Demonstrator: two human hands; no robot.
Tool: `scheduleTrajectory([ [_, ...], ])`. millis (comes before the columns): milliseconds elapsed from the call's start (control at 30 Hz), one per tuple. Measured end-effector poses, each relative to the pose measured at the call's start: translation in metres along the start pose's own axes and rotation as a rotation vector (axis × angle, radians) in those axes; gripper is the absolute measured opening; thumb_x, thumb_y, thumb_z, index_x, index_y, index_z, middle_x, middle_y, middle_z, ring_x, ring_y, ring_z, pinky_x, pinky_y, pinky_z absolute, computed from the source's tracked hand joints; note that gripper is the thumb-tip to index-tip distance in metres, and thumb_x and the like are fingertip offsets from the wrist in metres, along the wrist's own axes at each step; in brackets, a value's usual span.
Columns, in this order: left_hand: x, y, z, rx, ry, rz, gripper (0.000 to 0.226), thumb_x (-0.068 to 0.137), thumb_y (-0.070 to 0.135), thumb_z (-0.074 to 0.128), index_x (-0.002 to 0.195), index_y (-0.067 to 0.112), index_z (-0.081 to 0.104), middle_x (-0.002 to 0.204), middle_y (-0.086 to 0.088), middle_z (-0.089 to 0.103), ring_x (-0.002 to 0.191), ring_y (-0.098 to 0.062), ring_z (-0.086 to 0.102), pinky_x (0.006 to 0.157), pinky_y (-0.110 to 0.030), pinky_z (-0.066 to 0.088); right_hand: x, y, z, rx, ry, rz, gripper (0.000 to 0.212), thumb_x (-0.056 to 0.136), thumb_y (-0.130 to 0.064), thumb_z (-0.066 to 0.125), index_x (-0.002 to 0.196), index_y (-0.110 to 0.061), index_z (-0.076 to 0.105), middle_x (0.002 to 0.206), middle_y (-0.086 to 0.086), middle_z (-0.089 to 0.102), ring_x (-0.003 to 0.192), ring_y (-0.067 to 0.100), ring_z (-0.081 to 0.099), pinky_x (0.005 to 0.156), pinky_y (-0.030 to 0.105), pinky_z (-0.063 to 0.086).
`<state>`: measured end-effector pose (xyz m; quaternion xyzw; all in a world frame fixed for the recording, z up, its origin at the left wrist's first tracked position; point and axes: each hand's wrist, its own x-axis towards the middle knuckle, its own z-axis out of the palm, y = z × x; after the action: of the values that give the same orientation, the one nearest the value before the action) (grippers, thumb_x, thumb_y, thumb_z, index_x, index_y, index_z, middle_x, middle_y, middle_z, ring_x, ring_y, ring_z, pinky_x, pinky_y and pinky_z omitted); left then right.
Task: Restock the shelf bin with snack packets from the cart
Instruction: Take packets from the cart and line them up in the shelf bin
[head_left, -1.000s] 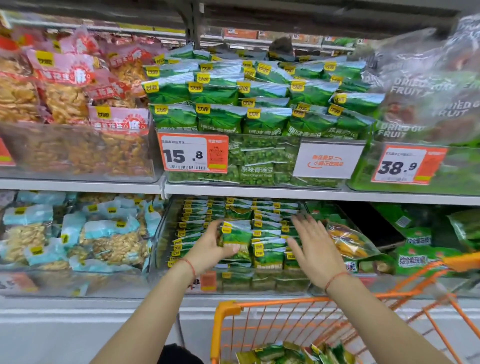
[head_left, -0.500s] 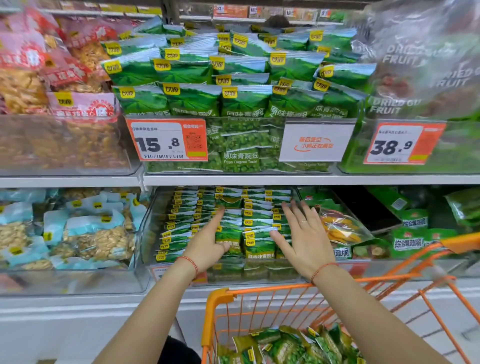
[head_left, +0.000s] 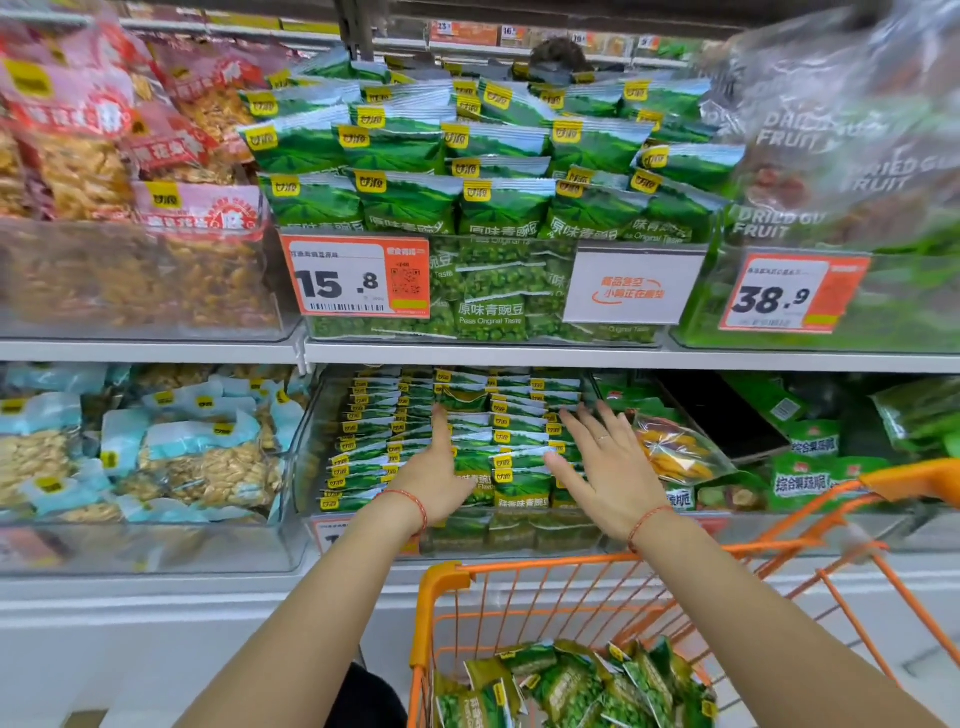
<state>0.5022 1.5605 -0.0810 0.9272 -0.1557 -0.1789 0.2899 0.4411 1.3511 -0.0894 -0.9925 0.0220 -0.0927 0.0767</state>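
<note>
Both hands lie spread flat on the green pea packets (head_left: 470, 415) in the lower shelf bin (head_left: 311, 441), each grip holding nothing. The left hand (head_left: 434, 480) and right hand (head_left: 605, 473) flank the middle rows. The cart (head_left: 519, 571) with its loose packets (head_left: 566, 686) sits directly below, nearer the right hand.

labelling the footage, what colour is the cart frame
Orange, seen in the head view: the cart rim below both open hands.

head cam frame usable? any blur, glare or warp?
Head view: shelf edge bows from wide-angle warp; dried fruit bag top right is smeared and glary; both hands slightly soft; price tag and packets in the cart read fine.
</note>
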Motion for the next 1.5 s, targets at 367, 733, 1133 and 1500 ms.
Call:
scheduleTrajectory([
  [367,-0.082,0.018,0.008,0.051,0.255,0.441,0.041,0.098,0.026,0.047,0.138,0.026,0.042,0.099,0.014,0.060,0.077,-0.007,0.059,0.063,-0.028,0.049,-0.107,0.018,0.004,0.178,0.174,-0.251,0.045,0.098,-0.041,0.032,0.080,-0.019,0.067,0.058,-0.009,0.058,0.047,0.007,0.052,0.039,0.022,0.036],
  [733,-0.071,0.015,0.128,0.692,-0.587,0.025,0.030,0.093,0.001,0.047,0.121,-0.003,0.058,0.123,-0.018,0.061,0.112,-0.030,0.059,0.092,-0.036,0.048,-0.133,0.038,0.084,-0.018,-0.696,0.185,0.051,0.095,-0.044,0.048,0.139,-0.020,0.042,0.137,0.004,0.051,0.120,0.023,0.051,0.095,0.031,0.045],
  [1133,-0.050,0.010,0.154,0.645,-0.279,0.074,0.025,0.095,0.008,0.042,0.112,0.009,0.060,0.114,-0.010,0.063,0.105,-0.027,0.061,0.080,-0.035,0.049,-0.122,0.024,0.083,0.115,-0.601,0.223,0.033,0.100,-0.036,0.040,0.126,-0.018,0.047,0.077,0.000,0.058,0.067,0.016,0.055,0.054,0.027,0.039],
  [1500,-0.066,0.048,0.130,-0.668,-0.397,-0.031,0.027,0.096,0.034,0.051,0.110,0.012,0.058,0.111,-0.005,0.058,0.046,-0.008,0.057,0.044,-0.019,0.050,-0.148,0.036,0.017,0.993,-0.283,0.848,0.034,0.095,-0.025,0.055,0.118,-0.002,0.046,0.126,0.022,0.047,0.082,0.025,0.057,0.044,0.022,0.049],
])
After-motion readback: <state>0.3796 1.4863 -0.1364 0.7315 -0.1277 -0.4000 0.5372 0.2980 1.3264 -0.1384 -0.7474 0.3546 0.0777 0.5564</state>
